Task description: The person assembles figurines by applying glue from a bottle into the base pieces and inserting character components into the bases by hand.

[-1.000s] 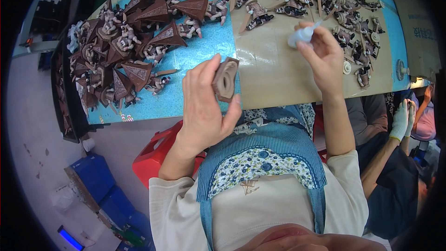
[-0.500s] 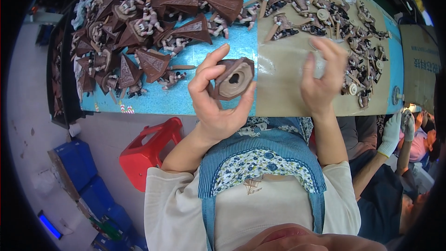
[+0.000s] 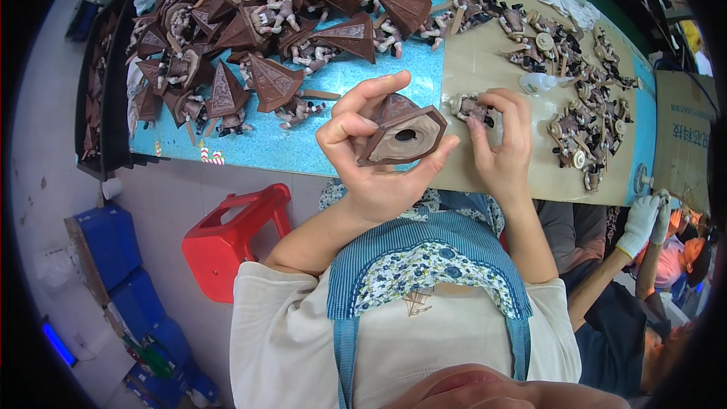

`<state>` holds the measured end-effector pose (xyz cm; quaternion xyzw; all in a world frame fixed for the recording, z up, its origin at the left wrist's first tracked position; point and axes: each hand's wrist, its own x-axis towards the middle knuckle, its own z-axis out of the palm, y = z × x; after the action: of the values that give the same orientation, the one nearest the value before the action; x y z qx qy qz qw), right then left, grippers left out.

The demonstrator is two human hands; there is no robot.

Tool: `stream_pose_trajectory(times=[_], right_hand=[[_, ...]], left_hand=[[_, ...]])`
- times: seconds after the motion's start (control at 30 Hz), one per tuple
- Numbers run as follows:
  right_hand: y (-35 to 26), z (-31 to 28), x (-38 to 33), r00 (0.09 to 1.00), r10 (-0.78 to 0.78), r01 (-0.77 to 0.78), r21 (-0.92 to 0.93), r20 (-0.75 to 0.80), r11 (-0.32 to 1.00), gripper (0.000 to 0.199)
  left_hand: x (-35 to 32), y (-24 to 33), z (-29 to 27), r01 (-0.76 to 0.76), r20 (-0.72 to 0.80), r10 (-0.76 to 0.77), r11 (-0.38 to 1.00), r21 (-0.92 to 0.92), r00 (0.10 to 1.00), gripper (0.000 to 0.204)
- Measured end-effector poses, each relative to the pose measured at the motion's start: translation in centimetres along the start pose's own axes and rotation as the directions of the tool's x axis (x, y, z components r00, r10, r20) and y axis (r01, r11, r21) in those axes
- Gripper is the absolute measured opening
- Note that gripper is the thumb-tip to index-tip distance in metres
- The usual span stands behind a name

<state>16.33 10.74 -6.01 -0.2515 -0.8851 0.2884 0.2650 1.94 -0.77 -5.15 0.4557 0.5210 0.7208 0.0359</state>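
Note:
My left hand (image 3: 371,159) holds up a brown pyramid-shaped helmet piece (image 3: 403,135), its hollow underside with a dark hole facing me. My right hand (image 3: 501,144) pinches a small grey-brown figure body (image 3: 468,107) just right of the helmet piece, almost touching it. Both hands hover above the near edge of the table (image 3: 485,178).
A heap of brown pyramid pieces and figures (image 3: 257,38) covers the blue mat at upper left. Several small figure bodies (image 3: 568,68) and a small white bottle (image 3: 539,82) lie on the tan board. A red stool (image 3: 227,238) and blue crates (image 3: 113,257) stand on the floor. Another person's gloved hand (image 3: 640,223) is at right.
My right hand came down from the far pile with a small figure body and met the helmet piece. My left hand turned the piece so its hollow faces me.

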Motion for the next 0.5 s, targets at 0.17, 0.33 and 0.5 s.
stream_pose_trajectory(times=[0.17, 0.33, 0.5], right_hand=[[-0.8, 0.5, -1.1, 0.982, 0.09, -0.12, -0.182, -0.163, 0.976, 0.054], [-0.4, 0.5, -3.3, 0.952, 0.298, -0.271, 0.272, -0.064, 0.923, 0.059], [-0.8, -2.2, -4.2, 0.888, 0.441, -0.27, 0.923, 0.129, 0.274, 0.054]], left_hand=[[-0.3, 0.3, 0.7, -0.015, -0.007, 0.015, 0.997, -0.071, 1.0, 0.079], [-1.8, 1.0, 0.4, 0.289, 0.136, -0.258, 0.901, -0.323, 0.957, 0.078], [-2.1, 2.7, -0.4, 0.69, 0.329, -0.62, 0.531, -0.493, 0.712, 0.077]])
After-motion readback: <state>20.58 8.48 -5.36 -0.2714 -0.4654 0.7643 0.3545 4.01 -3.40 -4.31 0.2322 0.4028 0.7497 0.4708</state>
